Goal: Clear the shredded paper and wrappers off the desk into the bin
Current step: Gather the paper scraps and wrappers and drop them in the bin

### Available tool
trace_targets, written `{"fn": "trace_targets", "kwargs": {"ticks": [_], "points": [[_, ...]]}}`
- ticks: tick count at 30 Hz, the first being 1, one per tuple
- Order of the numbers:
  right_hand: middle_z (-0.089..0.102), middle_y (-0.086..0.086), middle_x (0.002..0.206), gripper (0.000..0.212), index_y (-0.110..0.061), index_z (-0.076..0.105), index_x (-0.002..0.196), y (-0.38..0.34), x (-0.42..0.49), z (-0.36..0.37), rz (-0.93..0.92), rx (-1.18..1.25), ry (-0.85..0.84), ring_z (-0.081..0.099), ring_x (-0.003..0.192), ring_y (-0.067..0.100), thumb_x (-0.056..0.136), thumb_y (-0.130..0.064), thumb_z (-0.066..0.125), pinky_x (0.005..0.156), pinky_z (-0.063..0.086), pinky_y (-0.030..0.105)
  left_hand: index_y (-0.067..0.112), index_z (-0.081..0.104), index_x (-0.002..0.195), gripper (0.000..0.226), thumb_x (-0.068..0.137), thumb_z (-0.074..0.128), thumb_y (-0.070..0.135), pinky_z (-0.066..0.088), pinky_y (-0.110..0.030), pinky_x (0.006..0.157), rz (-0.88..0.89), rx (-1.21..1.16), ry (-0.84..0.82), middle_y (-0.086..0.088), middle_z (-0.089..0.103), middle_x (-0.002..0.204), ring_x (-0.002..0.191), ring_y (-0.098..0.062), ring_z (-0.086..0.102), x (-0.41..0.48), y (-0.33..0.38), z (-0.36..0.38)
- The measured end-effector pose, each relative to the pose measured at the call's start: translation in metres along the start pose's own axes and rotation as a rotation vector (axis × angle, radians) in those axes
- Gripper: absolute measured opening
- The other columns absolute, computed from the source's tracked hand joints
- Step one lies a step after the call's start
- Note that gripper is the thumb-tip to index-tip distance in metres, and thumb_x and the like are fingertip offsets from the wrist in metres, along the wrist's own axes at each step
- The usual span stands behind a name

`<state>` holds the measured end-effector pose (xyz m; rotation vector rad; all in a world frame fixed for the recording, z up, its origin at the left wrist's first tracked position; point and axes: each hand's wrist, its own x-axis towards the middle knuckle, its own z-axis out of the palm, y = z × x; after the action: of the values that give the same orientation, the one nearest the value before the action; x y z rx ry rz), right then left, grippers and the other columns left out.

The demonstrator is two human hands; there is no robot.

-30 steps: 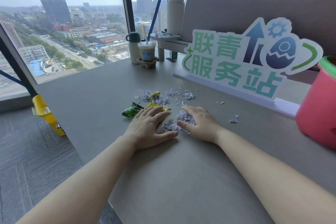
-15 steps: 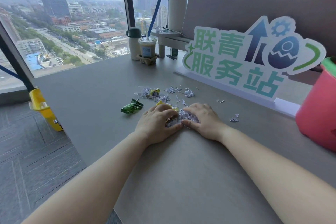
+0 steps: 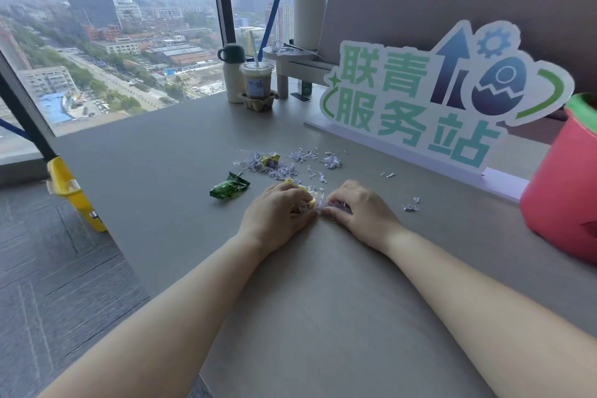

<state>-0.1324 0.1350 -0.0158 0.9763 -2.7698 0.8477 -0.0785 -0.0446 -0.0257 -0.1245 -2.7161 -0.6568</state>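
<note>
Both hands are cupped together on the desk (image 3: 155, 171), fingertips meeting: left hand (image 3: 274, 220) and right hand (image 3: 361, 215) curled narrow around a small clump of shredded paper (image 3: 318, 202) with a yellow wrapper (image 3: 310, 202) poking out between them. Grip looks loose (a scoop, not a pinch), so the likely failure is shreds leaking out under the palms or through the gap on the lift. The bin (image 3: 562, 191), pink with a green rim, sits at 3 o'clock of the hands, well apart, so the carry crosses open desk and light bits could drop along the way. Still loose: green wrapper (image 3: 230, 189) at 10 o'clock, just beside the left hand; a scatter of shreds with another yellow wrapper (image 3: 270, 161) at 12 o'clock; stray bits (image 3: 411, 206) at 3 o'clock. Risk of a wrist brushing these further off. The bin opening is cut off by the frame; cannot tell how wide the target is.
</note>
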Motion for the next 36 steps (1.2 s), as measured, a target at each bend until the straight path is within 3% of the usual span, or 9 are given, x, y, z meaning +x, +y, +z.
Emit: {"fn": "trace_targets", "kwargs": {"ticks": [5,9,20,23,26,30,36], "points": [[0.047,-0.005,0.083,0.01,-0.016,0.067,0.088,0.001,0.0,0.001,0.0,0.01,0.023,0.054,0.081,0.019,0.085,-0.025,0.064,0.075,0.041,0.029,0.023,0.072,0.089,0.011,0.081,0.066,0.029,0.048,-0.029,0.078,0.028,-0.024,0.033,-0.002,0.067,0.094,0.09,-0.025,0.062,-0.003,0.003,-0.003],[0.049,-0.004,0.083,0.009,-0.015,0.068,0.087,0.001,-0.001,0.0,0.003,0.022,0.019,0.053,0.079,0.016,0.084,-0.023,0.064,0.074,0.038,0.026,0.023,0.072,0.088,0.01,0.082,0.065,0.024,0.05,-0.031,0.073,0.054,-0.02,0.067,-0.003,0.068,0.091,0.087,-0.027,0.062,-0.005,0.004,-0.004],[0.051,-0.004,0.075,0.014,-0.008,0.069,0.086,-0.011,-0.004,-0.033,0.011,0.088,0.094,0.051,0.075,0.016,0.083,-0.022,0.067,0.065,0.031,0.02,0.018,0.068,0.099,0.02,0.08,0.068,0.018,0.051,-0.033,0.076,0.062,-0.105,0.145,-0.001,0.071,0.085,0.082,-0.025,0.064,0.005,0.024,-0.021],[0.052,-0.002,0.077,0.016,-0.008,0.068,0.086,-0.014,-0.006,-0.05,0.019,0.084,0.088,0.05,0.074,0.015,0.084,-0.024,0.066,0.068,0.035,0.023,0.018,0.067,0.101,0.021,0.08,0.069,0.019,0.051,-0.034,0.077,0.092,-0.105,0.164,0.0,0.072,0.084,0.083,-0.024,0.064,0.01,0.034,-0.029],[0.051,-0.007,0.072,0.016,-0.008,0.068,0.084,-0.015,-0.013,-0.069,0.036,0.088,0.089,0.051,0.071,0.014,0.084,-0.024,0.066,0.061,0.037,0.02,0.019,0.067,0.102,0.022,0.08,0.068,0.02,0.051,-0.033,0.077,0.125,-0.099,0.179,0.001,0.073,0.085,0.083,-0.023,0.065,0.017,0.048,-0.035],[0.051,-0.009,0.071,0.017,-0.009,0.067,0.085,-0.013,-0.027,-0.097,0.076,0.077,0.08,0.051,0.068,0.012,0.085,-0.025,0.065,0.055,0.039,0.017,0.018,0.067,0.101,0.021,0.079,0.069,0.019,0.052,-0.035,0.076,0.197,-0.11,0.203,-0.001,0.073,0.086,0.083,-0.025,0.065,0.024,0.072,-0.038],[0.053,-0.004,0.069,0.018,-0.008,0.068,0.087,0.001,-0.051,-0.134,0.144,0.048,0.101,0.047,0.062,0.009,0.085,-0.026,0.065,0.057,0.037,0.019,0.016,0.069,0.093,0.015,0.079,0.069,0.019,0.051,-0.033,0.073,0.286,-0.131,0.168,-0.004,0.071,0.087,0.082,-0.025,0.064,0.037,0.114,-0.03]]}}
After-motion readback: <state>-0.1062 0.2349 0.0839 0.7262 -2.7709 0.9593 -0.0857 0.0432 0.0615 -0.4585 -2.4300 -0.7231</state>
